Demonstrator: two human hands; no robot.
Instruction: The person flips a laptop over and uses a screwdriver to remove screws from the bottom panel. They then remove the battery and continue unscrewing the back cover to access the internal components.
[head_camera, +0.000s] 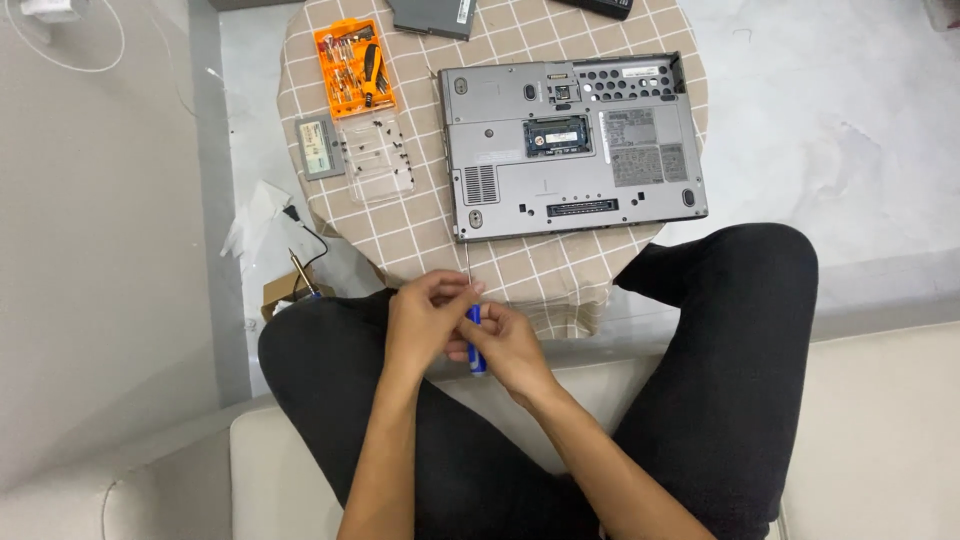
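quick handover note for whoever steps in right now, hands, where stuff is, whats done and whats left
Left hand: fingers pinched at the top of the blue-handled screwdriver, near the shaft.
Right hand: grip closed on the screwdriver handle, over the lap.
Laptop: upside down on the checked table, memory hatch open, small cover panel set aside at left.
Clear tray: holds several removed screws.
Orange bit set: open, behind the tray.
Done: hatch off, some screws out.
Left: bottom case apparently still on; which screws remain is too small to tell.
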